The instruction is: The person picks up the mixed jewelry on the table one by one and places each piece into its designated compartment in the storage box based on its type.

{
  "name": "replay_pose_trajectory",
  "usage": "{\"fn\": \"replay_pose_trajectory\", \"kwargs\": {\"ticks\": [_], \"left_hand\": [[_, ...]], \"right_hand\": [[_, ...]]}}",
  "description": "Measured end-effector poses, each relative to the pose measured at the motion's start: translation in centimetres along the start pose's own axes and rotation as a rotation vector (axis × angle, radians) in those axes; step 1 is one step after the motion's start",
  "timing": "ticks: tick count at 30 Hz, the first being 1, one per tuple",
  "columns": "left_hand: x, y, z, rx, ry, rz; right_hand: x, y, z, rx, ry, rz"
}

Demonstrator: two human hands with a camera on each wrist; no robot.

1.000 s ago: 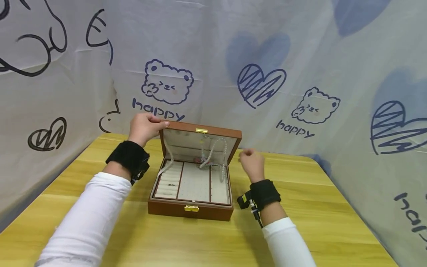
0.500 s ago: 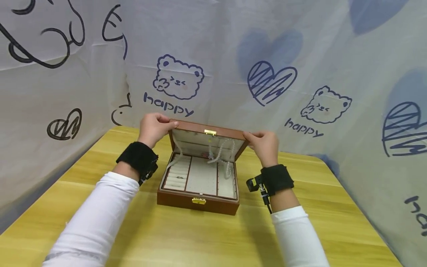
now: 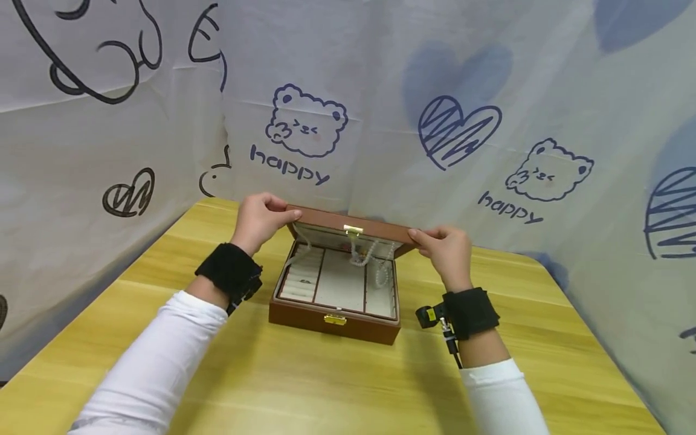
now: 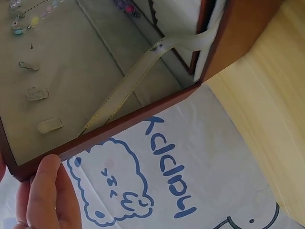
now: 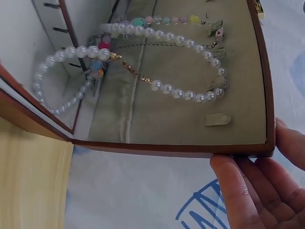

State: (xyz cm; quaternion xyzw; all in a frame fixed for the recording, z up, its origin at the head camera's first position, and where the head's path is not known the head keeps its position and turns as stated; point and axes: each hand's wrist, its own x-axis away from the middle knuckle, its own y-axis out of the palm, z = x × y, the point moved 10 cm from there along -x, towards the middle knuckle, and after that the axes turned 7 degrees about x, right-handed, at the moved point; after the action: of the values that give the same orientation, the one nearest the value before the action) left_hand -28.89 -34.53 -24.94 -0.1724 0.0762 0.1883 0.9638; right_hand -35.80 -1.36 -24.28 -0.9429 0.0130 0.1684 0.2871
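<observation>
A brown jewelry box (image 3: 310, 319) with a gold clasp stands on the table, its lid (image 3: 380, 228) partly raised and tilted forward. My left hand (image 3: 261, 220) pinches the lid's upper left corner. At the upper right corner, my right hand (image 3: 448, 251) pinches the same edge between thumb and fingers. From the lid's lining hang a pearl necklace (image 5: 180, 40) and a string of coloured beads (image 5: 138, 22); part of the pearls dips into the right compartment. A ribbon (image 4: 138, 69) links lid and base on the left. One ring (image 3: 306, 281) sits in the ring rolls.
The box rests on a yellow wood-grain table (image 3: 304, 386). Behind and beside it hangs a pale curtain (image 3: 375, 139) printed with bears, hearts and "happy". Black straps with cameras (image 3: 429, 316) are worn on both wrists.
My right hand has come up from beside the box to grip the lid's right corner. The lid has since tipped lower and forward, with both hands on it. The head view has shifted slightly.
</observation>
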Motion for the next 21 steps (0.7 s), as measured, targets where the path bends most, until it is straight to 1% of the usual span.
{"fn": "replay_pose_trajectory", "kwargs": {"ticks": [6, 10, 16, 21], "left_hand": [[1.0, -0.1, -0.7, -0.013, -0.002, -0.026], [1.6, -0.1, -1.0, -0.041, 0.000, -0.036], [2.6, 0.0, -1.7, -0.084, 0.018, -0.060], [3.4, 0.4, -2.1, -0.131, 0.055, -0.089]], "right_hand": [[1.3, 0.2, 0.8, 0.009, 0.010, -0.008], [2.2, 0.3, 1.2, 0.009, 0.015, -0.019], [3.5, 0.5, 1.7, -0.010, -0.015, -0.023], [4.5, 0.8, 2.0, 0.059, -0.044, -0.046]]}}
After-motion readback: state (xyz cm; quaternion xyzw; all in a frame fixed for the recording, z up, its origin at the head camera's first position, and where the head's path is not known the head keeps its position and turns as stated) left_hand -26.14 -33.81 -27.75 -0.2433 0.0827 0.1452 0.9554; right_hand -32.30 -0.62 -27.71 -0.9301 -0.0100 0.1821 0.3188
